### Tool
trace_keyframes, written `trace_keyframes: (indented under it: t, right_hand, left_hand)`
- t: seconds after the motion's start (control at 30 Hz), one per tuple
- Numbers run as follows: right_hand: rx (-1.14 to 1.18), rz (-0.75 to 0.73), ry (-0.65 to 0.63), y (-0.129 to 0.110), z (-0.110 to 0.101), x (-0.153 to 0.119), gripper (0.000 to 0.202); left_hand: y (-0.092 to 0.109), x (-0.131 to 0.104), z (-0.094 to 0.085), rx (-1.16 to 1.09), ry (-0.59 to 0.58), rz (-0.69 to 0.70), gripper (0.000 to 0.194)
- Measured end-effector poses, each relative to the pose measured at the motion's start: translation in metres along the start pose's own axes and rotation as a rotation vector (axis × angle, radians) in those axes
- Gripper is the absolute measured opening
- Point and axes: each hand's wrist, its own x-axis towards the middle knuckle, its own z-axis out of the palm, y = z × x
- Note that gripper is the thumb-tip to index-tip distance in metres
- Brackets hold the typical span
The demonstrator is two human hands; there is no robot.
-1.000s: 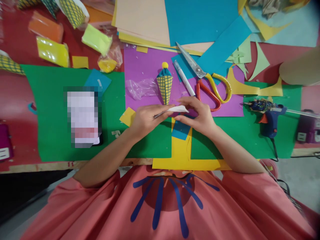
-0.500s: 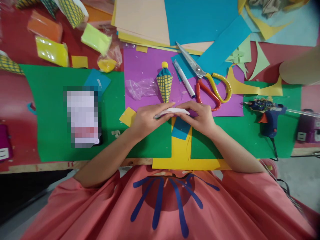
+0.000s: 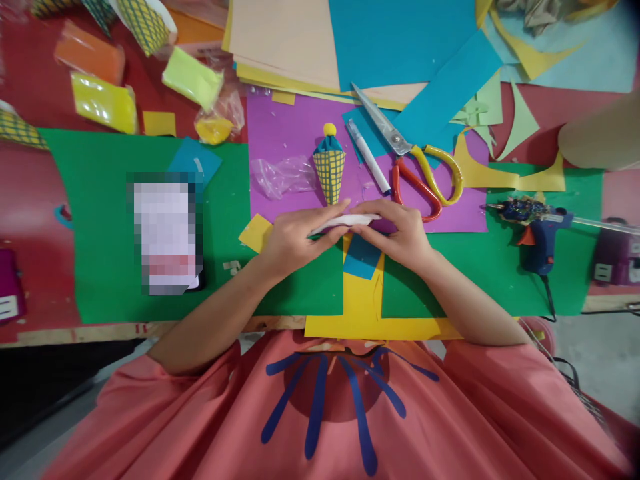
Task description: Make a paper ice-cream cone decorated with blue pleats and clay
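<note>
A thin white piece (image 3: 347, 221) stretches between my two hands, near the lower edge of a purple sheet (image 3: 285, 127). My left hand (image 3: 305, 233) pinches its left part between thumb and fingers. On the other side, my right hand (image 3: 397, 232) grips the right end. What the piece is made of I cannot make out. Just beyond the fingers lies a small yellow checked cone (image 3: 330, 175) with a blue top and a yellow ball. A white marker (image 3: 369, 157) and large scissors (image 3: 397, 141) with red and yellow handles are to its right.
A glue gun (image 3: 543, 243) rests at the right on a green sheet (image 3: 500, 280). A blurred-out phone (image 3: 167, 233) lies at the left. Clay packets (image 3: 104, 101) and stacked coloured sheets (image 3: 285, 40) are at the back. A beige rounded object (image 3: 600, 133) stands far right.
The fingers of my right hand have shifted slightly on the white piece, and my left thumb has tilted up a little. The things around have not moved.
</note>
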Motion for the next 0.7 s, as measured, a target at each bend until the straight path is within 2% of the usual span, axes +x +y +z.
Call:
trace_keyframes:
  t: [0.17, 0.37, 0.53, 0.6, 0.7]
  right_hand:
    - [0.039, 0.011, -0.025, -0.001, -0.001, 0.0011, 0.026]
    - [0.069, 0.045, -0.032, -0.0019, -0.0009, 0.0, 0.026]
    - [0.08, 0.088, -0.014, -0.0023, -0.0014, 0.0, 0.039]
    - [0.092, 0.075, -0.005, -0.0016, -0.0021, 0.0006, 0.044]
    - [0.098, 0.002, -0.001, 0.0002, -0.0025, 0.0015, 0.035]
  left_hand:
    - [0.0018, -0.0003, -0.0026, 0.024, -0.044, -0.01, 0.034]
    - [0.003, 0.0002, -0.0025, 0.04, -0.018, 0.02, 0.03]
    - [0.0033, 0.0006, -0.0033, 0.053, 0.029, 0.037, 0.028]
    - [0.0023, -0.0002, -0.0033, 0.058, 0.036, 0.013, 0.028]
    - [0.0009, -0.0016, -0.0024, 0.018, 0.043, -0.029, 0.027]
